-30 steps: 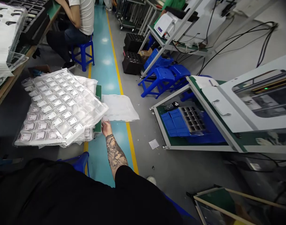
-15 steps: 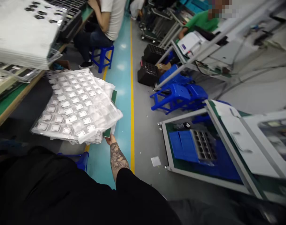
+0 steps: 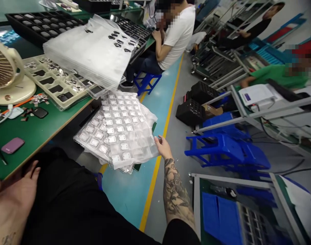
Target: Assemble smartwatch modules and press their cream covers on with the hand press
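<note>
A pile of clear plastic sheets [image 3: 122, 136] with rows of small white rectangular pieces in pockets lies beside the bench, its layers askew. A green board edge [image 3: 137, 167] shows under the pile. My right hand [image 3: 163, 147] is at the pile's right edge, its fingers loosely curled and apart. Whether a fingertip touches the plastic I cannot tell. My left hand [image 3: 20, 190] is at the lower left by the bench edge, palm turned up, fingers apart, with nothing in it.
On the green bench [image 3: 40, 136] are a fan [image 3: 7, 71], a parts tray [image 3: 53, 81], a purple case [image 3: 13, 145] and a stack of white sheets [image 3: 91, 51]. A person in white [image 3: 179, 41] sits beyond. Blue stools [image 3: 219, 146] and a cart [image 3: 196, 204] stand right.
My right hand has left the green board's lower corner and moved up along the pile's right edge. My left hand has come into view. The view has swung left, showing more bench.
</note>
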`<state>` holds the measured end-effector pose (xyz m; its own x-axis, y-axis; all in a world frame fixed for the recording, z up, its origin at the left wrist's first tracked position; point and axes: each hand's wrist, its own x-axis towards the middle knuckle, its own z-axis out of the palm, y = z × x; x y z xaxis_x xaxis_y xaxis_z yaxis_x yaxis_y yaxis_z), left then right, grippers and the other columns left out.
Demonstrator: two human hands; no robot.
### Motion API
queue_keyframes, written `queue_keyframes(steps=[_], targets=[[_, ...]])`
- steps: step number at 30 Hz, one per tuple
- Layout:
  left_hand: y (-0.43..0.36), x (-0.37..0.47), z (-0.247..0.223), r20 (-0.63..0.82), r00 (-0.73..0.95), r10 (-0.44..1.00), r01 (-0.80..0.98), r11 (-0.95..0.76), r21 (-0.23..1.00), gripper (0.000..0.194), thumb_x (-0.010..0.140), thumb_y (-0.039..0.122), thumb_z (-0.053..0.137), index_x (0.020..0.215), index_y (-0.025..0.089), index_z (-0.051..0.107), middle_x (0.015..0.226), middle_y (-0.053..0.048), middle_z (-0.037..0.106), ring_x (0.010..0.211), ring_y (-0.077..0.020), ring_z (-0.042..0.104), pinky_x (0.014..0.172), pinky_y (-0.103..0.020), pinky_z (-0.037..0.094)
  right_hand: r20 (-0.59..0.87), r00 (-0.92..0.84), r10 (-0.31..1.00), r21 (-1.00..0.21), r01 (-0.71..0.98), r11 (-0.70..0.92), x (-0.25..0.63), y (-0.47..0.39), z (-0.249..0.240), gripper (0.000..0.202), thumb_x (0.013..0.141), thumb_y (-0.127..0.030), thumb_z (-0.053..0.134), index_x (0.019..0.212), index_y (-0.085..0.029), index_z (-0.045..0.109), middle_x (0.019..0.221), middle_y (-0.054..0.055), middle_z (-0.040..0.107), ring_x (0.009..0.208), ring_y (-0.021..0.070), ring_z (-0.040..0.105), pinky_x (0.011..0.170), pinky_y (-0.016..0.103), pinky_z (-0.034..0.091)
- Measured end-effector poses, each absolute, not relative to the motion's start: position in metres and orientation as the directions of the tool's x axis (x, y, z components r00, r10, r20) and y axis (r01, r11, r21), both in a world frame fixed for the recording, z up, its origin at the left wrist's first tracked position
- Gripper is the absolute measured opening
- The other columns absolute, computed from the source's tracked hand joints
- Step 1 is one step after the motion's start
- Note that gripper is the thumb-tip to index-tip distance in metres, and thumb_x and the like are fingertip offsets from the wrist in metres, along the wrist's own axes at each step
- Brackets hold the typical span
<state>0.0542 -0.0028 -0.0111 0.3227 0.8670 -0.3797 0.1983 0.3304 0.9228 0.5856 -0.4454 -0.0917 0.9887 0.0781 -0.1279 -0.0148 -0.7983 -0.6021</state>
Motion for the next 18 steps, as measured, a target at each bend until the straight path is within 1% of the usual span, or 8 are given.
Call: queue_keyframes(steps=[1,2,4,6,9,11,15,18], targets=[[-0.007,0.062,-0.019,-0.362,0.368,0.857,0.126,0.34,0.932,0.064,0.094,0.088,0.045,0.154,0.069,0.057,0.181,0.018,0.05,0.154,-0.0446,0.064,0.117,-0.076,0.058,-0.168,0.978,0.126,-0.588,0.003,-0.809,0.6,-0.43,-0.092,0.043,0.109,-0.048,0.075,0.14,-0.018,0.071,0.14,0.011,0.073,0.123,0.025,0.074,0.109,0.049,0.066],[-0.01,0.073,-0.029,-0.339,0.427,0.838,0.104,0.327,0.939,0.063,0.097,0.083,0.054,0.154,0.06,0.062,0.181,0.011,0.052,0.155,-0.0446,0.063,0.12,-0.073,0.057,-0.199,0.967,0.16,-0.573,0.018,-0.819,0.611,-0.415,-0.092,0.043,0.109,-0.048,0.075,0.139,-0.018,0.071,0.138,0.011,0.073,0.121,0.0244,0.074,0.107,0.048,0.067],[-0.009,0.104,-0.053,-0.314,0.535,0.784,0.233,0.22,0.947,0.075,0.094,0.072,0.074,0.16,0.04,0.062,0.178,-0.009,0.057,0.154,-0.0456,0.063,0.124,-0.068,0.056,-0.224,0.956,0.192,-0.541,0.042,-0.84,0.625,-0.391,-0.095,0.043,0.109,-0.048,0.075,0.139,-0.017,0.071,0.137,0.011,0.073,0.12,0.0243,0.075,0.105,0.047,0.067],[0.001,0.14,-0.077,-0.296,0.595,0.747,0.346,0.094,0.934,0.083,0.09,0.069,0.08,0.16,0.028,0.063,0.171,-0.018,0.062,0.154,-0.0459,0.062,0.127,-0.067,0.052,-0.206,0.958,0.2,-0.511,0.069,-0.857,0.63,-0.38,-0.097,0.042,0.109,-0.047,0.075,0.14,-0.018,0.07,0.14,0.011,0.072,0.122,0.0247,0.074,0.106,0.047,0.067],[0.021,0.19,-0.108,-0.283,0.663,0.693,0.352,0.045,0.935,0.07,0.094,0.064,0.079,0.153,0.026,0.07,0.164,-0.016,0.069,0.156,-0.0425,0.061,0.135,-0.062,0.042,-0.156,0.961,0.227,-0.489,0.124,-0.863,0.631,-0.378,-0.099,0.04,0.11,-0.046,0.074,0.139,-0.019,0.071,0.142,0.011,0.071,0.125,0.0251,0.073,0.109,0.048,0.066],[0.03,0.21,-0.123,-0.285,0.704,0.65,0.34,0.044,0.94,0.063,0.097,0.06,0.076,0.15,0.026,0.071,0.162,-0.014,0.071,0.155,-0.0403,0.062,0.137,-0.059,0.04,-0.139,0.955,0.261,-0.491,0.162,-0.856,0.631,-0.382,-0.1,0.041,0.11,-0.048,0.074,0.139,-0.018,0.071,0.141,0.011,0.072,0.125,0.0259,0.073,0.109,0.049,0.066],[0.036,0.225,-0.137,-0.29,0.739,0.608,0.317,0.066,0.946,0.059,0.1,0.055,0.074,0.15,0.024,0.071,0.157,-0.012,0.074,0.149,-0.0369,0.067,0.133,-0.054,0.046,-0.152,0.934,0.323,-0.5,0.209,-0.84,0.644,-0.383,-0.101,0.044,0.109,-0.049,0.074,0.139,-0.017,0.071,0.14,0.01,0.072,0.125,0.0272,0.074,0.108,0.049,0.066],[0.044,0.237,-0.139,-0.296,0.719,0.629,0.311,0.09,0.946,0.054,0.101,0.052,0.077,0.146,0.022,0.072,0.149,-0.014,0.077,0.14,-0.0343,0.071,0.129,-0.053,0.05,-0.19,0.913,0.36,-0.499,0.226,-0.837,0.663,-0.379,-0.102,0.044,0.109,-0.05,0.074,0.137,-0.016,0.071,0.136,0.009,0.073,0.121,0.0264,0.075,0.104,0.047,0.067]])
